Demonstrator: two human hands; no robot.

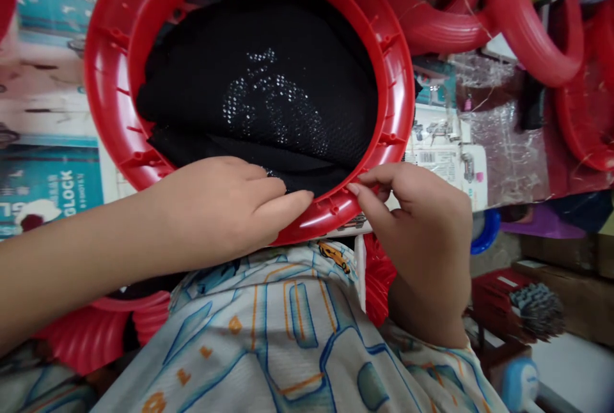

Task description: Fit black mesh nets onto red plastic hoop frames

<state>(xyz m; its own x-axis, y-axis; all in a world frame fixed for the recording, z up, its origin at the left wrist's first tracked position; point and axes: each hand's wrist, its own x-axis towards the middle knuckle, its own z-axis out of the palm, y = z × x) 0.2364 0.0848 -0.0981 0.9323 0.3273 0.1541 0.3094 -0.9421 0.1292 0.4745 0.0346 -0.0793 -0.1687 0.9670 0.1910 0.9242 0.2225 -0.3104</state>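
A large red plastic ring [396, 100], its ribbed underside facing up, lies in front of me. Black mesh fabric [192, 68] with shiny silvery dots fills its opening, with a fold along the near side. My left hand [225, 205] rests over the near rim, its fingers closed against the ring and the fabric edge. At the near right of the rim, my right hand [422, 221] pinches with thumb and forefinger; whatever lies between these fingertips is too small or hidden to make out.
Printed cardboard [52, 176] in teal and white lies beneath the ring. More red plastic rings [532, 29] are piled at the upper right beside clear plastic wrap [503, 119]. Ribbed red parts [91, 336] sit low at the left. A blue ring [487, 234] shows at the right.
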